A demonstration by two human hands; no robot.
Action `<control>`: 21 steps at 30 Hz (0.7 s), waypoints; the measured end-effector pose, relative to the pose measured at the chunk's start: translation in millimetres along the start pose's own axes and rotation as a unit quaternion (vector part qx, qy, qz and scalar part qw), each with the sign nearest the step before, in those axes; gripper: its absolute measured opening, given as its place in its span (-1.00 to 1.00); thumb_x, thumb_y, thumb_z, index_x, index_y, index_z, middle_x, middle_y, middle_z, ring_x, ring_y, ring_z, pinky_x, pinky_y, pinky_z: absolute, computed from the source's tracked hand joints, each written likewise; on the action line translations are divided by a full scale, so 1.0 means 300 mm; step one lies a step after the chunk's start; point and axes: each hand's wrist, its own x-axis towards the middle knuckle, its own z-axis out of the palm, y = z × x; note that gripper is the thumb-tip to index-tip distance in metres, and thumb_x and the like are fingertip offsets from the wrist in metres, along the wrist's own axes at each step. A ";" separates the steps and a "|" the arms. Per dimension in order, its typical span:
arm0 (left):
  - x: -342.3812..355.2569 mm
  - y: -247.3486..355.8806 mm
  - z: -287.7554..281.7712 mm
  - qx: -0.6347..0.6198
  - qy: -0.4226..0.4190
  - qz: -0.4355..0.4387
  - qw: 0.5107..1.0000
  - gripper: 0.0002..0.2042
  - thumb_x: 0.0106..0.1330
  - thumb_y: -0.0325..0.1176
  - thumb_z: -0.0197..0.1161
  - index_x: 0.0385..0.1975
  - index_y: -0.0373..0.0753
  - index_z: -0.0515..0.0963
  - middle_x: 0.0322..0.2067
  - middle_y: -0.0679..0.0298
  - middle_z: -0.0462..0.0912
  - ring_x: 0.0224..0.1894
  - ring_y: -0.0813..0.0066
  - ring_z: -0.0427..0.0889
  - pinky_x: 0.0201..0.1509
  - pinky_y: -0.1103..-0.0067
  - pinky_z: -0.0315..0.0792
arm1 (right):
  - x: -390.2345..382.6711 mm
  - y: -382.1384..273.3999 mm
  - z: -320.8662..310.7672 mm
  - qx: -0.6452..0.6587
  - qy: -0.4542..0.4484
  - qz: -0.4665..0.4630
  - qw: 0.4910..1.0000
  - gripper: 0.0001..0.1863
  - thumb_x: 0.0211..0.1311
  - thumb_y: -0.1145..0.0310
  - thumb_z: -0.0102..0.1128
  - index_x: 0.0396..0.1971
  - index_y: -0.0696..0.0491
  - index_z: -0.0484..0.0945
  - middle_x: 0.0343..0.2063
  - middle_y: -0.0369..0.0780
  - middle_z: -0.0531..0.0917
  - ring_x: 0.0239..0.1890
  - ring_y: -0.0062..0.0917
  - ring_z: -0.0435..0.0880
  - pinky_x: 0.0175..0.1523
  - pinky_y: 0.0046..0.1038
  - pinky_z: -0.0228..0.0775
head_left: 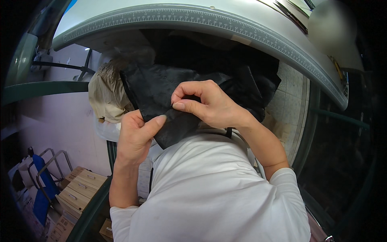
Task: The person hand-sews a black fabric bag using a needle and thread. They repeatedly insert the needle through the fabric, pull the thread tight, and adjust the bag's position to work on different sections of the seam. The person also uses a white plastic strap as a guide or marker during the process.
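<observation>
Black fabric (157, 82) with a slight sheen lies across my lap and spreads out under the table edge. My left hand (137, 135) grips its near left edge, thumb on top and the other fingers hidden beneath the cloth. Just to the right, my right hand (207, 103) is closed in a pinch, thumb against forefinger, right over the fabric's surface. Whatever sits between those fingertips, perhaps something very thin, is too small to name.
A grey table edge with a ruler scale (177, 14) curves across the top. Dark pointed tools (292, 16) lie on the white tabletop at far right. Beige cloth (107, 92) bunches left of the fabric. Lower left stand a wooden drawer unit (82, 191) and a blue chair (42, 193).
</observation>
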 end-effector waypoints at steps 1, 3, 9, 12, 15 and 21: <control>0.004 -0.002 0.008 0.020 0.008 -0.002 1.000 -0.80 0.34 -0.55 0.15 -0.10 -0.48 0.59 -0.19 0.19 0.70 -0.23 0.62 0.65 -0.07 0.64 0.53 | 0.001 0.007 0.004 0.005 0.006 -0.011 1.000 -0.87 0.30 0.43 0.22 -0.36 0.20 0.58 -0.53 -0.30 0.59 -0.44 -0.69 0.48 -0.30 -0.57 0.35; 0.004 0.000 0.014 0.036 0.012 -0.001 0.999 -0.80 0.35 -0.54 0.15 -0.10 -0.48 0.59 -0.19 0.19 0.70 -0.23 0.62 0.65 -0.07 0.64 0.53 | 0.000 0.007 0.004 0.006 0.005 -0.011 1.000 -0.88 0.30 0.44 0.22 -0.35 0.20 0.59 -0.52 -0.30 0.60 -0.43 -0.69 0.49 -0.28 -0.57 0.36; -0.001 0.004 0.029 0.007 -0.014 0.015 1.000 -0.80 0.37 -0.52 0.15 -0.08 -0.47 0.58 -0.18 0.20 0.70 -0.23 0.63 0.64 -0.09 0.65 0.52 | -0.011 -0.001 -0.011 0.003 -0.001 -0.004 1.000 -0.91 0.32 0.46 0.20 -0.34 0.17 0.58 -0.43 -0.36 0.58 -0.34 -0.73 0.47 -0.18 -0.62 0.36; 0.001 -0.001 0.033 0.006 -0.012 0.012 1.000 -0.79 0.38 -0.52 0.14 -0.08 -0.47 0.57 -0.18 0.20 0.70 -0.23 0.63 0.64 -0.09 0.66 0.52 | -0.015 0.009 -0.011 0.018 0.008 -0.012 1.000 -0.92 0.32 0.47 0.19 -0.34 0.17 0.58 -0.42 -0.36 0.58 -0.32 -0.73 0.47 -0.17 -0.62 0.37; 0.001 -0.005 0.033 0.009 -0.009 0.012 1.000 -0.79 0.38 -0.51 0.14 -0.08 -0.48 0.57 -0.18 0.21 0.70 -0.24 0.63 0.63 -0.10 0.66 0.51 | -0.022 0.004 -0.010 0.017 0.017 -0.008 1.000 -0.92 0.32 0.48 0.19 -0.33 0.17 0.58 -0.41 -0.35 0.59 -0.32 -0.72 0.48 -0.16 -0.61 0.38; -0.012 0.006 0.023 0.105 0.049 0.052 0.992 -0.86 0.36 -0.51 0.18 -0.19 -0.43 0.61 -0.30 0.31 0.68 -0.33 0.74 0.56 -0.21 0.75 0.44 | -0.031 -0.014 -0.022 0.006 0.021 -0.003 1.000 -0.90 0.32 0.50 0.18 -0.25 0.18 0.62 -0.37 -0.33 0.64 -0.29 -0.71 0.54 -0.14 -0.62 0.40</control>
